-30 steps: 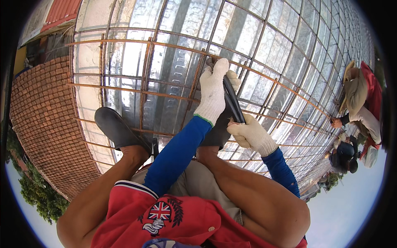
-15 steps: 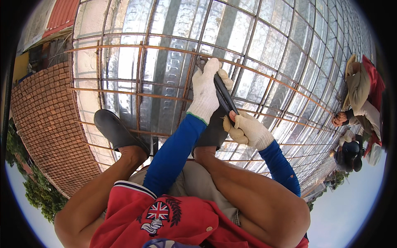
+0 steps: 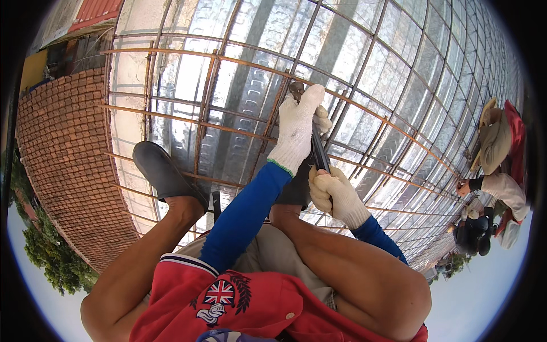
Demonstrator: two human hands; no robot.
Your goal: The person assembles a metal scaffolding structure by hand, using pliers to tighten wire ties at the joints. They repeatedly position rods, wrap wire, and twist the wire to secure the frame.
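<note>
The black handles of the long-handled pincers (image 3: pixel 320 153) now lie almost together, where half a second ago a gap showed between them; for the work in hand, that suggests the tool is being squeezed rather than opened. The right hand (image 3: pixel 336 195) has tightened accordingly: its fingers, looser in the earlier frame, are curled around the handle ends. The left hand (image 3: pixel 297 128) grips higher up, just below the dark tool head (image 3: pixel 296 91), much as before. That head sits close to a rusty reinforcing bar (image 3: pixel 245 62), beside a crossing; glove and glare make it hard to say whether the jaws touch anything. The tool stands between both gloves, above the corrugated metal decking (image 3: pixel 262 82). The whole scene has also shifted a little within the view, the grey clog (image 3: pixel 162 171) included.
</note>
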